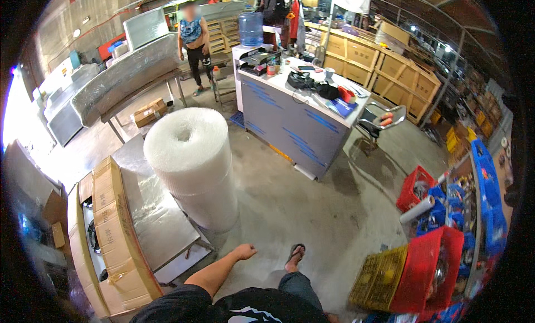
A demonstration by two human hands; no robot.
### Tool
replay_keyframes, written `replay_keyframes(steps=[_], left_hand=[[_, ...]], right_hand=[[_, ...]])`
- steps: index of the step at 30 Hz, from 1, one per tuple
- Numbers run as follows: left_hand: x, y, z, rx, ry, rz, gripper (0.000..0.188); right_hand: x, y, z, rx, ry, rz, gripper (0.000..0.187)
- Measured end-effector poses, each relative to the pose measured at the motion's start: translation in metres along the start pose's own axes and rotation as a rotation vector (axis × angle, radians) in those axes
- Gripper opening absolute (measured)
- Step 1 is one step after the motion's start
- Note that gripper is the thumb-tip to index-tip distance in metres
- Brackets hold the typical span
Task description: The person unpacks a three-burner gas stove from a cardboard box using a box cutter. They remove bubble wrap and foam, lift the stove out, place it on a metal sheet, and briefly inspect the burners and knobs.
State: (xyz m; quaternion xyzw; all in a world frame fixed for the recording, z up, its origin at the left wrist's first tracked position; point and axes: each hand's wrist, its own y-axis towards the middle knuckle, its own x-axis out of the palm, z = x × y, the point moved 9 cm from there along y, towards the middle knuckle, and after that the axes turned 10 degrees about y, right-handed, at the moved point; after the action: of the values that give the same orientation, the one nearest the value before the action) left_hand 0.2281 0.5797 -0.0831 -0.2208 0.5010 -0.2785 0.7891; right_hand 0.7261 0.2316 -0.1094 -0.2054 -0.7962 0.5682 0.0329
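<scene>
My left hand (pixel 244 251) hangs low in the middle of the view, its fingers loosely curled, with nothing visible in it. Closest to it is a tall white roll of bubble wrap (pixel 209 184), standing upright on the floor just beyond; hand and roll appear apart. My right hand does not show. Below, one sandalled foot (pixel 295 257) is stepped forward on the concrete floor. Left of the roll lies a flat metal panel or cabinet (pixel 156 214) with a shiny top, beside a long opened cardboard carton (pixel 114 211) with dark parts inside.
Ahead stands a counter desk (pixel 290 128) with a water jug (pixel 251 29) and clutter on top. A person (pixel 194 42) stands far left near a wrapped metal unit (pixel 125 72). At right are a chair (pixel 379 120), red crates (pixel 434 267), a yellow crate (pixel 380 277) and blue-bin shelving (pixel 487 195).
</scene>
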Motion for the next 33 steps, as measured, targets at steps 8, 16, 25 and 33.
replay_keyframes(steps=[8,16,25,33], left_hand=[[-0.028,0.010,-0.094,-0.401,0.059,-0.245,0.060],[-0.091,0.051,-0.094,-0.662,-0.575,-0.044,0.045],[-0.165,0.199,-0.126,-0.834,-0.954,-0.131,0.045],[-0.222,0.240,-0.130,-0.912,-1.407,0.086,0.058]], right_hand=[[0.068,0.130,-0.357,-0.110,-0.153,-0.048,0.021],[0.328,0.111,-0.786,-0.720,-0.170,-0.369,0.024],[0.590,-0.051,-1.038,-0.949,-0.158,-0.652,0.023],[0.763,-0.038,-1.291,-1.220,-0.178,-0.558,0.045]])
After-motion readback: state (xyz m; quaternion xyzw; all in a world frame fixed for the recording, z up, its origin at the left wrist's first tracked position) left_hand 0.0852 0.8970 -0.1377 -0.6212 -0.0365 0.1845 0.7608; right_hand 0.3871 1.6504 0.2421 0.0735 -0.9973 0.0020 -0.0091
